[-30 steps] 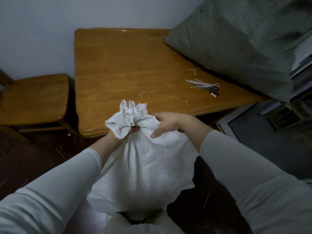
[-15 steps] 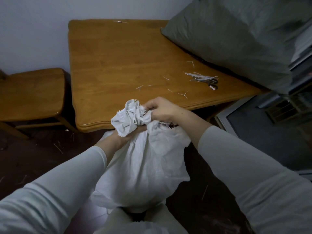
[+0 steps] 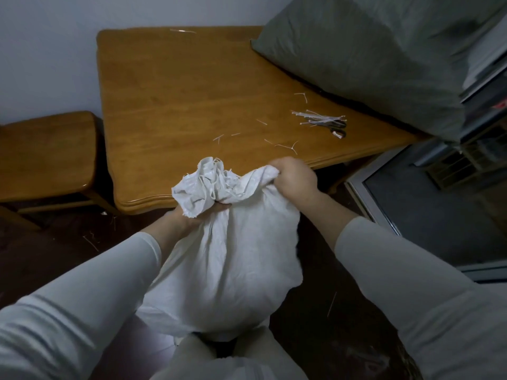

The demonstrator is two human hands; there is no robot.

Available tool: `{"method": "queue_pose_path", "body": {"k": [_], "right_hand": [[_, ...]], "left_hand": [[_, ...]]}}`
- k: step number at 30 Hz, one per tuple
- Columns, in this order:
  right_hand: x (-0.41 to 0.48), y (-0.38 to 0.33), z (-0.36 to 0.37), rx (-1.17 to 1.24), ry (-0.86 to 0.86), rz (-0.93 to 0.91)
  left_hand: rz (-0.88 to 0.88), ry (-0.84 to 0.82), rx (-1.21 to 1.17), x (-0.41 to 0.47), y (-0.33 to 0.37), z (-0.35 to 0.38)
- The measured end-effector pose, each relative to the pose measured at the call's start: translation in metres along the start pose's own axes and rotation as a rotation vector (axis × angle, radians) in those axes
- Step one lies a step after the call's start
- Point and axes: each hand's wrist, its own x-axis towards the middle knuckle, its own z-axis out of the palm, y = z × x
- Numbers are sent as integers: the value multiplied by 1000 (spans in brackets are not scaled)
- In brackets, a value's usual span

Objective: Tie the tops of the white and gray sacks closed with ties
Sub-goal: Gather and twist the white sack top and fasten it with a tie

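Evidently soft, crinkly weave: white sack [image 3: 225, 270] stood upright before the desk [image 3: 178, 91]. Left hand [image 3: 189, 218] clenched its bunched neck from below; right hand [image 3: 293, 176] pinched a loose rim fold. Probably light, slippery; best gripped just under the gather. Ties [image 3: 318, 119] lay on desk.

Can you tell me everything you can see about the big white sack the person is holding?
The white sack looks like thin, crinkly woven plastic, full and rounded below, standing upright. Its top is scrunched into a ruffled bunch with frayed threads at the rim. The left hand grips the gathered neck from below; the right hand grips a fold of the top edge. No tie shows around it.
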Motion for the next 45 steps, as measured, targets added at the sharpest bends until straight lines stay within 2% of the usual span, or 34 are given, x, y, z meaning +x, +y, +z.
{"method": "queue_pose_path", "body": {"k": [1, 4, 6, 9, 16, 17, 19, 21, 22, 24, 26, 30, 33, 35, 37, 39, 42, 45], "right_hand": [[3, -1, -3, 41, 29, -33], [7, -3, 0, 296, 6, -70], [8, -9, 7, 440, -18, -38], [10, -24, 16, 535, -108, -5], [4, -25, 12, 811, -293, 82], [1, -19, 11, 866, -246, 78], [-3, -3, 13, 913, -12, 61], [-8, 15, 19, 937, 226, 174], [-13, 21, 23, 930, 263, 276], [-20, 29, 36, 886, 118, 380], [-25, 29, 48, 832, -29, 263], [-9, 16, 43, 810, 236, 19], [9, -2, 17, 814, 276, -8], [20, -11, 0, 991, 273, 115], [24, -11, -16, 1315, 237, 274], [23, -3, -22, 1524, 211, 317], [6, 16, -4, 1258, 165, 239], [-23, 25, 28, 1029, -154, -10]], "left_hand": [[-2, -52, 3, -9, 10, -1], [169, -103, -194, -28, 36, 4], [248, -155, -150, -41, 50, 7], [270, -208, -74, -39, 51, 14], [234, -87, -462, -40, 62, 29], [202, -41, -506, -41, 64, 27], [120, -20, -596, -38, 59, 25], [89, -21, -611, -46, 64, 22], [84, -12, -612, -54, 69, 21], [55, -50, -618, -56, 71, 20], [24, -59, -632, -26, 56, 27], [54, -109, -565, -11, 47, 29], [64, -93, -519, -9, 47, 30], [46, -65, -539, -9, 46, 30], [25, -35, -551, -8, 44, 29], [29, -31, -567, -6, 42, 28], [11, -38, -582, -6, 43, 28], [31, -19, -600, -6, 43, 28]]}}
